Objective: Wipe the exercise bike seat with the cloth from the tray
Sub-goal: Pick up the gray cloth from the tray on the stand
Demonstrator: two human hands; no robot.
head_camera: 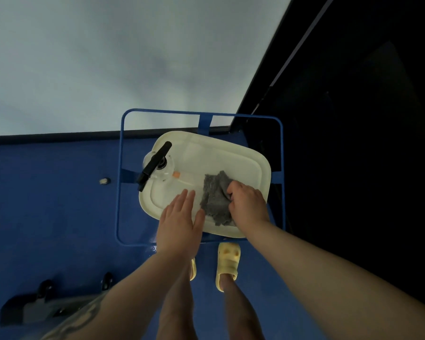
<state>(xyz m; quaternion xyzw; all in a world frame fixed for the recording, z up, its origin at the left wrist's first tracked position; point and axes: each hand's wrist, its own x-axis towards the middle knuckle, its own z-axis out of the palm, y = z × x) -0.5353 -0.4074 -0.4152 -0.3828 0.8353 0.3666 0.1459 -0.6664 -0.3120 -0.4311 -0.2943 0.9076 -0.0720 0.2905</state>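
- The left hand [179, 220] lies flat and open-fingered over the tray's near left edge, holding nothing.
- The right hand [247, 201] has its fingers curled onto the grey cloth [215, 201], which lies near the tray's near right corner.
- The cream tray [233, 155] also carries a spray bottle [157, 164] at its far left corner.
- Judged step: picking up the cloth. Next, lift it clear and find the seat, which is not in view.

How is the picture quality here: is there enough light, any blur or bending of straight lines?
Head view: dim, bluish light; right side almost black. Wide lens bows the blue frame. Tray, cloth and right hand fairly sharp; corners softer.
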